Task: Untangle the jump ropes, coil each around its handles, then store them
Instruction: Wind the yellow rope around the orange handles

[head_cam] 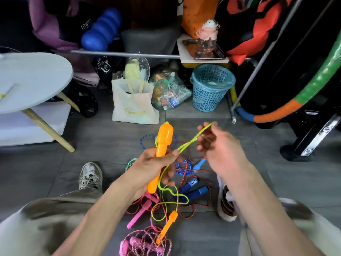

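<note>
My left hand grips an orange jump-rope handle held upright above the floor. Its yellow-green rope runs from that hand up to my right hand, which pinches a loop of it. The rope's slack hangs down to a second orange handle lying on the floor. Under my hands lies a tangle: a blue rope with blue handles, a red speckled rope, a pink rope with a pink handle, and a pink-white rope bundled nearest me.
A white tote bag, a clear bag of packets and a blue mesh basket stand ahead on the grey floor. A round white table is at the left, a padded hoop and metal rack at the right. My shoes flank the tangle.
</note>
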A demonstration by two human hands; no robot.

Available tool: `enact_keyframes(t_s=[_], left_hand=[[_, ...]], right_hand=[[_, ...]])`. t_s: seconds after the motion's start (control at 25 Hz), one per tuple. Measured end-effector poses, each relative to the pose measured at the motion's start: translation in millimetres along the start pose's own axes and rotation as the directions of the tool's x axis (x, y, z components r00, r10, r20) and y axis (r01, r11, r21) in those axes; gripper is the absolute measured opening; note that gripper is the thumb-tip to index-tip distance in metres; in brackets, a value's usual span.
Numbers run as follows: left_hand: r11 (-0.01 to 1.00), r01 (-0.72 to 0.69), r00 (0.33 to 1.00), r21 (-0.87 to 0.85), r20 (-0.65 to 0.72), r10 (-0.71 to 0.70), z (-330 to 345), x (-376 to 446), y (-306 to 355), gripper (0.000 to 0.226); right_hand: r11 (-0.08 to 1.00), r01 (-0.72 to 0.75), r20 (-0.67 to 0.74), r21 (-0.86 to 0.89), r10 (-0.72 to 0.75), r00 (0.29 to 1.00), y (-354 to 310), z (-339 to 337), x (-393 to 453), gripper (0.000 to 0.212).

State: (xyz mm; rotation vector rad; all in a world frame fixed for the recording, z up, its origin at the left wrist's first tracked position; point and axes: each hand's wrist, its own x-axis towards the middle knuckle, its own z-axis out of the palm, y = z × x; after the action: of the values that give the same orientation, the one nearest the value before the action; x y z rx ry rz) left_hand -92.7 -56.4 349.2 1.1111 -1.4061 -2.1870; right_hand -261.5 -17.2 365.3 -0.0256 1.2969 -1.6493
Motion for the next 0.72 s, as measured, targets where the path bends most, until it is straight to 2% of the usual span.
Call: enact_keyframes(t_s=[0.08, 0.12, 0.16, 0.2, 0.28, 0.32, 0.4, 0.44, 0.48, 0.56, 0.64, 0.72], left_hand=[[0.996, 0.049, 0.998, 0.077, 0.040, -0.053, -2.0, -1.5, -1.2, 0.022], [0.995, 0.054, 0.997, 0.086, 0.058, -0.059, -2.5, -2.0, -1.1, 0.022], [0.997, 0.043, 0.996, 0.063, 0.071, -0.047, -2.5, -2.6, -0.5, 0.024], [1.000, 0.019, 0.997, 0.009, 0.075, -0.019, -2.5, -2.8, 0.5, 0.026], [0.992, -0.041, 0.998, -0.119, 0.050, 0.047, -3.2, -2.3, 3.5, 0.027], [0.985, -0.064, 0.997, -0.157, 0.030, 0.069, -4.3, -2.3, 5.1, 0.028], [0.981, -0.079, 0.997, -0.178, 0.009, 0.082, -5.7, -1.0, 6.5, 0.028], [0.983, -0.071, 0.997, -0.172, 0.009, 0.073, -4.6, -0.1, 6.2, 0.029], [0.986, -0.054, 0.998, -0.158, 0.012, 0.057, -2.8, 0.7, 5.2, 0.029], [0.996, -0.008, 1.000, -0.094, 0.023, 0.010, 0.2, 1.8, 1.2, 0.028], [0.999, 0.034, 0.997, 0.010, 0.062, -0.035, -0.2, 2.1, -3.4, 0.025], [0.995, 0.049, 0.994, 0.085, 0.089, -0.057, -2.5, 1.8, -6.4, 0.021]], right_hand=[[0.973, 0.196, -0.182, 0.125, -0.172, 0.968, -20.7, -8.7, 9.5, 0.030], [0.951, 0.282, -0.239, 0.125, -0.247, 0.939, -27.6, -13.0, 11.9, 0.031], [0.942, 0.321, -0.256, 0.095, -0.288, 0.923, -29.1, -15.4, 12.7, 0.032], [0.955, 0.292, -0.230, 0.054, -0.273, 0.934, -24.4, -15.0, 11.2, 0.034], [0.992, 0.072, -0.062, -0.105, -0.079, 0.995, -0.2, -8.2, 4.5, 0.043], [0.974, -0.044, 0.052, -0.222, 0.057, 0.997, 13.3, -2.4, -1.6, 0.047], [0.924, -0.139, 0.274, -0.357, 0.245, 0.930, 35.0, 6.3, -13.5, 0.048], [0.922, -0.114, 0.344, -0.369, 0.250, 0.905, 42.0, 8.7, -16.9, 0.043], [0.927, -0.071, 0.353, -0.368, 0.210, 0.912, 44.4, 10.7, -18.2, 0.037], [0.944, 0.019, 0.249, -0.329, 0.067, 0.966, 36.4, 13.3, -13.9, 0.024], [0.975, 0.108, 0.137, -0.192, -0.082, 0.987, 17.2, 7.7, -1.5, 0.022], [0.973, 0.232, 0.000, 0.008, -0.232, 0.973, -11.4, -3.0, 12.8, 0.024]])
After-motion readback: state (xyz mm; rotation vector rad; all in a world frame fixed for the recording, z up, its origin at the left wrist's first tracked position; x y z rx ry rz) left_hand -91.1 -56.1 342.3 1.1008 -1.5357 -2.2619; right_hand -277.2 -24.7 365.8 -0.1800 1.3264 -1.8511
